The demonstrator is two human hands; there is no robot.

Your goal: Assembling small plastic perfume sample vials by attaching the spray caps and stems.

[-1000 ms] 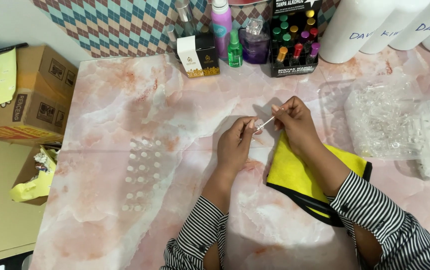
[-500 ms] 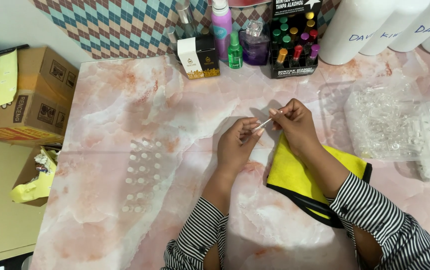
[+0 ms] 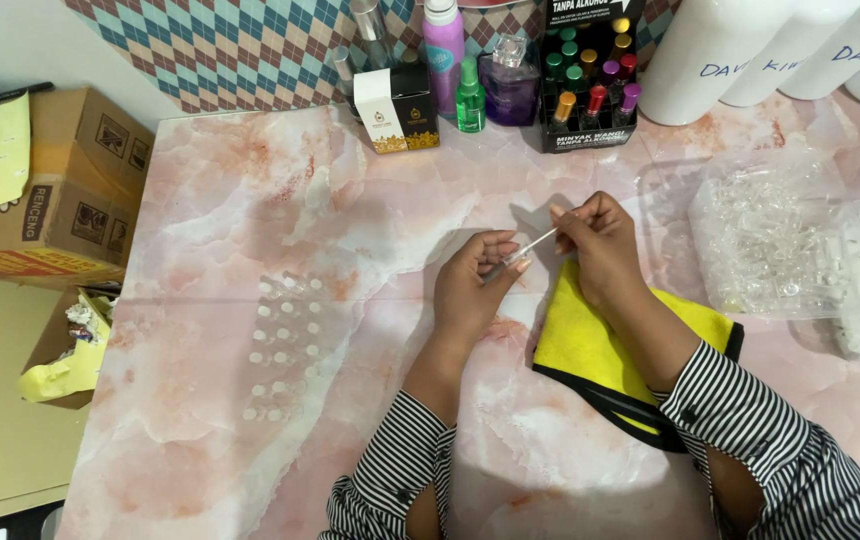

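Head view: left hand (image 3: 475, 285) fingers pinching small clear vial (image 3: 512, 258), worktop (image 3: 250, 200) centre. Right hand (image 3: 600, 240), at 2 o'clock, fingers pinching thin stick (image 3: 542, 240) into vial mouth. Judged: insertion step; needs steady alignment. Yellow cloth (image 3: 590, 345) under right wrist.

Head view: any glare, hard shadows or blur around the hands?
Head view: even, soft light; faint shadows fall up and to the left of the left hand and right hand on the marble table. No strong glare. The thin clear tube between the fingers is slightly soft; the clear plastic bag shows small glints.
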